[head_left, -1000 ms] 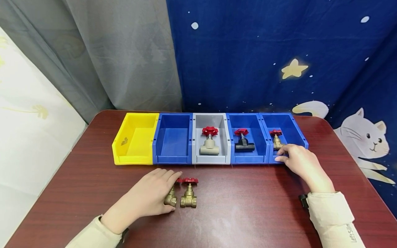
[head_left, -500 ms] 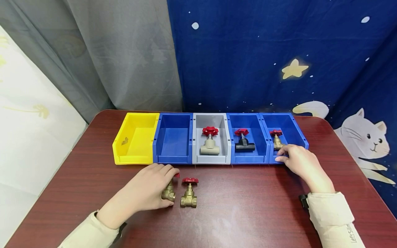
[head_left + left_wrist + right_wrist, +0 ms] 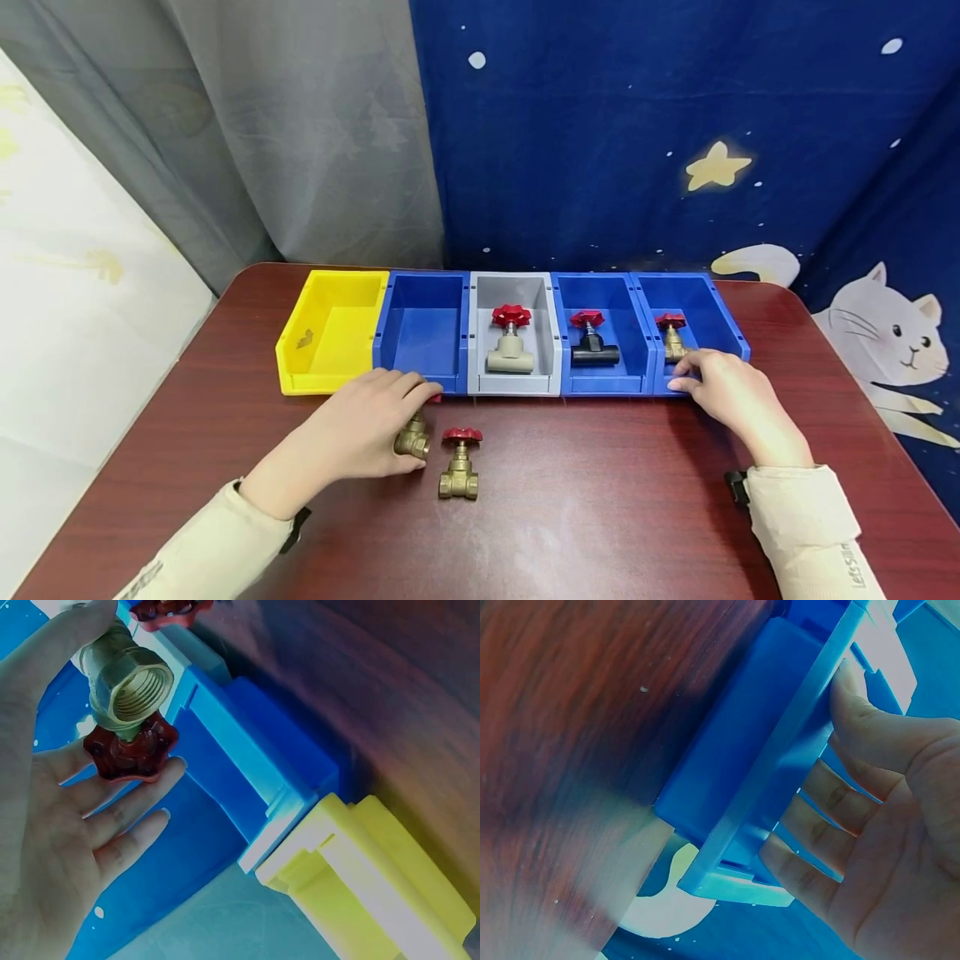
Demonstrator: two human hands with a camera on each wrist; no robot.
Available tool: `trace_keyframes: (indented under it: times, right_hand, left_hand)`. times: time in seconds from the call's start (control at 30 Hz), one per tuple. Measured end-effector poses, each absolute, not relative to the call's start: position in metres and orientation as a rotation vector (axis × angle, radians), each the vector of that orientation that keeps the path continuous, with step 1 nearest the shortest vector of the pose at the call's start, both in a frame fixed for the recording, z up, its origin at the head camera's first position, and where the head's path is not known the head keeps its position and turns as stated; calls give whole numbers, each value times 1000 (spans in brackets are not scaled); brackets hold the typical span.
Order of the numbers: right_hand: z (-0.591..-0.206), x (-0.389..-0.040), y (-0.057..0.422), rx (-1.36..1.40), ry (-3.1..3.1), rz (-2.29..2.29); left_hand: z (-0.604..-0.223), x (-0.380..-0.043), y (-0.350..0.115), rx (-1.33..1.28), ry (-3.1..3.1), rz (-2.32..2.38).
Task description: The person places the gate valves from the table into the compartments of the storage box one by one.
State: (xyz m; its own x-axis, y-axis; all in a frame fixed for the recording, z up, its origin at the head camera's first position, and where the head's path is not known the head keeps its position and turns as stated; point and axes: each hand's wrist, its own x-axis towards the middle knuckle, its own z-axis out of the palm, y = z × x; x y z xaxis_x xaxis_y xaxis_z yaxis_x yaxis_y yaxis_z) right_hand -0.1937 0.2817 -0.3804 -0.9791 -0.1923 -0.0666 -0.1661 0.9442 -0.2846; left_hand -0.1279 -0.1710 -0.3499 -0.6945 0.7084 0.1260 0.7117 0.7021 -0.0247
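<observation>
My left hand [image 3: 352, 433] holds a brass gate valve [image 3: 414, 437] with a red handwheel, just in front of the left blue bin [image 3: 420, 385]. In the left wrist view the thumb lies on the valve's threaded body and the fingers are behind its red handwheel [image 3: 133, 750]. A second brass gate valve [image 3: 459, 479] rests on the table to the right of that hand. My right hand [image 3: 723, 396] is at the front of the rightmost blue bin [image 3: 678, 287], thumb by the rim, fingers loosely extended inside. A smaller brass valve [image 3: 672, 343] sits in that bin, partly behind the fingertips.
The bins stand in a row along the back of the brown table [image 3: 570, 517]. A yellow bin [image 3: 322, 385] is at the left end. The grey bin [image 3: 513, 387] contains a beige valve [image 3: 510, 354]; beside it, a blue bin contains a black valve [image 3: 595, 353]. Curtains hang behind.
My left hand has drawn its valve left, away from the second valve, then lifted it forward toward the bins. The right hand stays at the rightmost bin.
</observation>
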Motion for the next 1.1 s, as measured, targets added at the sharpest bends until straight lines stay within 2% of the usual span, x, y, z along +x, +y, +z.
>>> trace_keyframes:
  times: [1.1]
  right_hand:
    - [-380,-192,281,-269,3006,-445]
  left_hand:
    - [-332,-179,-158,-1127,-2751,80]
